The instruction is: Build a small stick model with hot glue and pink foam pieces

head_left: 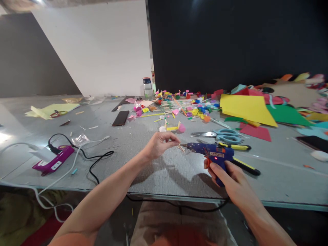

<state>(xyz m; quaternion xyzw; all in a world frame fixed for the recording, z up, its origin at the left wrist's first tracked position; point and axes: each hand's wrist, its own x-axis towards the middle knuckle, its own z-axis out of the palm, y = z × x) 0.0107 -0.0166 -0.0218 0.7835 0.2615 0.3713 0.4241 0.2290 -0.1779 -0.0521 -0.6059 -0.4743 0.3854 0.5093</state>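
My right hand is wrapped round the handle of a blue hot glue gun, a finger at its orange trigger; a small red light glows on its side. The nozzle points left, toward my left hand. Those fingers are pinched together over a short, thin wooden stick, close to the nozzle; whether nozzle and stick touch I cannot tell. Just beyond my left hand stands a small piece made of a yellow strip with a pink round end and a white one.
Light-blue scissors and yellow-black cutters lie by the glue gun. Colourful caps and sticks are heaped at the back, with coloured sheets to the right. A phone, a purple power strip and loose cables occupy the left.
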